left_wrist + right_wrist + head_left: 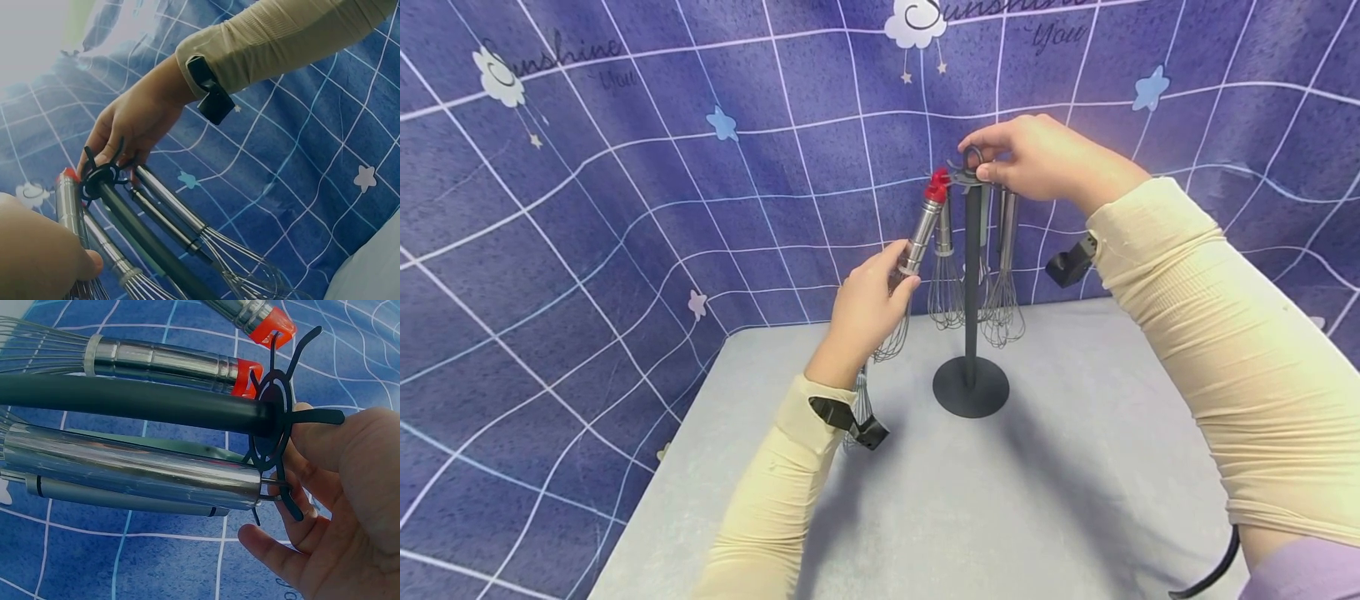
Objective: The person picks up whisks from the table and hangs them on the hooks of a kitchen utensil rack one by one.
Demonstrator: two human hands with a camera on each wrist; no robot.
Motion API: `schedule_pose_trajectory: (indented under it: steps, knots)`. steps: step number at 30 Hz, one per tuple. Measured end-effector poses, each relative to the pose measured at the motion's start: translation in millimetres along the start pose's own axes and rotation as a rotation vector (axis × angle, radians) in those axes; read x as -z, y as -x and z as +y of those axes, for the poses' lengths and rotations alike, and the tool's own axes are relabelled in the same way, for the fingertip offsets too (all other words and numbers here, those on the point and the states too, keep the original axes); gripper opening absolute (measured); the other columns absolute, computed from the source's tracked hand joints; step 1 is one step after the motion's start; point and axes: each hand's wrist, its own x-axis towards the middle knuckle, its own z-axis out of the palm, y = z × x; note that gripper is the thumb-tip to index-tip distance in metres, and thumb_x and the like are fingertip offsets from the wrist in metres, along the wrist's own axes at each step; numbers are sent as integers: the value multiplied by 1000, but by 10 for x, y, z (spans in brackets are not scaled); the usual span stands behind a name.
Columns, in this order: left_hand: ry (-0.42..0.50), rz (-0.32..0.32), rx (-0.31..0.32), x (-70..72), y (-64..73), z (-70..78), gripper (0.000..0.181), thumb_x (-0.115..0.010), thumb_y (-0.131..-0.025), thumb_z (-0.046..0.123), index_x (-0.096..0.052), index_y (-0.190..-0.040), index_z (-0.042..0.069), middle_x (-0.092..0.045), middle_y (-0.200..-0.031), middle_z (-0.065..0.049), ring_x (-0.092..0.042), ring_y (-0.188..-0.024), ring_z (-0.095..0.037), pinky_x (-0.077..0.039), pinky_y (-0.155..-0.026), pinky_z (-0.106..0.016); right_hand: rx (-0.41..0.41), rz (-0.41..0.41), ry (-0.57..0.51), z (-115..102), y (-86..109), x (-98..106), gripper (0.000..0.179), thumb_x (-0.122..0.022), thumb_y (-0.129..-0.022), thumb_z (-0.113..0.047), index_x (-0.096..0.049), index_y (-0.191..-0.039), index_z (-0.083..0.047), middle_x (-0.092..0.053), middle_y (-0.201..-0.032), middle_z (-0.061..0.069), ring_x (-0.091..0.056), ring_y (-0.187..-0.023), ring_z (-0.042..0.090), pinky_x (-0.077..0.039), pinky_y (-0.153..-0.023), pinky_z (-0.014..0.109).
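My left hand [868, 300] grips a whisk [925, 229] low on its steel handle. Its red end [937, 185] is up at the hooks of a black hanging stand [972, 292]. With thumb and fingers, my right hand [1045, 158] holds the stand's top by the ring. In the right wrist view, its fingers reach behind the hook plate [270, 419]. Another red-ended whisk [169, 365] hangs beside the post. A whisk with a plain steel handle [172, 197] and other utensils hang on the opposite side.
The stand's round base [951, 396] rests on the pale grey table [1000, 500]. Another whisk [862, 400] lies on the table, partly hidden by my left wrist. A blue gridded curtain [760, 183] rises behind. A black cable [1213, 575] is at lower right.
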Motion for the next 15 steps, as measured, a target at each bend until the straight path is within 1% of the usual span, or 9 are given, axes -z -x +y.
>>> schedule_pose_trajectory:
  steps: [5, 9, 11, 15]
  knots:
    - [31, 18, -1, -59, 4, -8, 43, -70, -97, 25, -58, -138, 18, -71, -111, -1, -67, -89, -17, -54, -73, -40, -8, 0, 1, -1, 0, 0, 43, -56, -105, -20, -52, -147, -10, -67, -128, 11, -63, -110, 30, -43, -103, 53]
    - [74, 24, 14, -119, 6, -10, 46, -70, -97, 26, -57, -139, 18, -70, -110, -1, -68, -89, -17, -55, -75, -38, -8, 6, -4, -7, 1, -5, 43, -56, -105, -20, -53, -146, -11, -67, -127, 11, -63, -110, 30, -43, -103, 53]
    - [99, 30, 19, -153, 4, -12, 47, -71, -97, 26, -56, -141, 17, -71, -111, -2, -69, -91, -17, -56, -78, -37, -4, 8, -3, -10, 2, -6, 42, -55, -105, -20, -53, -146, -11, -68, -126, 11, -63, -110, 30, -42, -103, 53]
    - [147, 50, 19, -230, -6, -22, 45, -71, -96, 26, -57, -139, 17, -70, -109, -1, -69, -92, -15, -56, -80, -36, -1, 9, 0, -13, 1, -6, 42, -55, -105, -20, -54, -146, -11, -68, -125, 11, -63, -111, 30, -42, -103, 53]
